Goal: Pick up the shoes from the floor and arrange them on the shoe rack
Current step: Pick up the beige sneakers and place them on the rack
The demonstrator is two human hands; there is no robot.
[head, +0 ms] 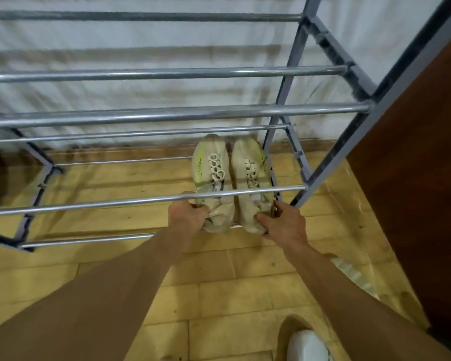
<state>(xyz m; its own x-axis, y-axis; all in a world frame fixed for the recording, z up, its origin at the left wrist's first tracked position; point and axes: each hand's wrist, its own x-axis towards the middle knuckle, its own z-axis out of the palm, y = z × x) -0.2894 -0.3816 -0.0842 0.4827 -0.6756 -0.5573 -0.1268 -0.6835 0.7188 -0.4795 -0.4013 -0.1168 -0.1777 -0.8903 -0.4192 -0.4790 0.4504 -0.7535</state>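
Observation:
Two beige sneakers with white laces lie side by side on the lowest tier of the grey metal shoe rack (151, 114), toes pointing to the wall. My left hand (184, 216) grips the heel of the left sneaker (211, 162), which has a yellow-green stripe. My right hand (284, 224) grips the heel of the right sneaker (248, 162). Both heels rest at the rack's front lower bar. A rail of the tier above crosses in front of the shoes.
The rack's upper tiers hold nothing in view. A brown wooden panel (414, 178) stands close on the right of the rack. A white shoe (307, 345) shows at the bottom edge on the wooden floor. A white curtain hangs behind the rack.

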